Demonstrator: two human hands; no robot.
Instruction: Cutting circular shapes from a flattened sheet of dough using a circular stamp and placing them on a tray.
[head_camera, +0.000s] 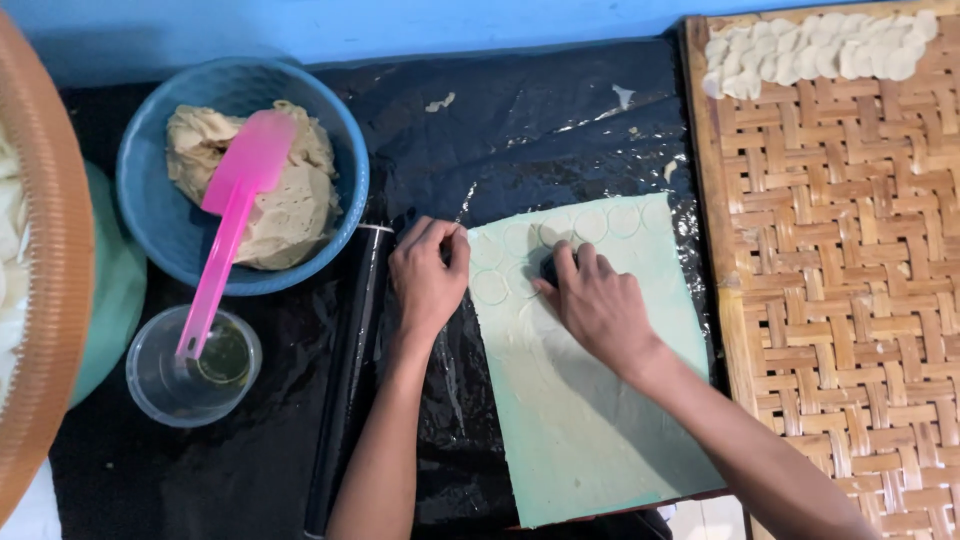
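At the far left, nine o'clock: a woven basket rim (40, 300) curves past my view.
Blue bowl (150, 215): at ten o'clock, holding a lump of tan dough (290, 205).
Pink spatula (232, 215): blade on the dough, handle slanting down into the clear cup (160, 385) at eight o'clock.
Black plastic sheet (520, 120): covers the table under everything I work on.
My left hand (428, 280): at centre, fingers curled loosely, tips pressing the left edge of the rolled dough sheet (590, 430); grasping nothing, only pinning.
My right hand (595, 300): just past centre, fingers clenched around a small dark round cutter (551, 268), pushing it into the sheet.
Cut rounds (600, 222): ring marks run along the sheet's top edge, toward one o'clock.
Doing it well, I judge: press straight down, set each ring just beside the last, keep the left edge pinned.
Woven bamboo tray (830, 300): at three o'clock, pale discs (810, 50) heaped at its top.
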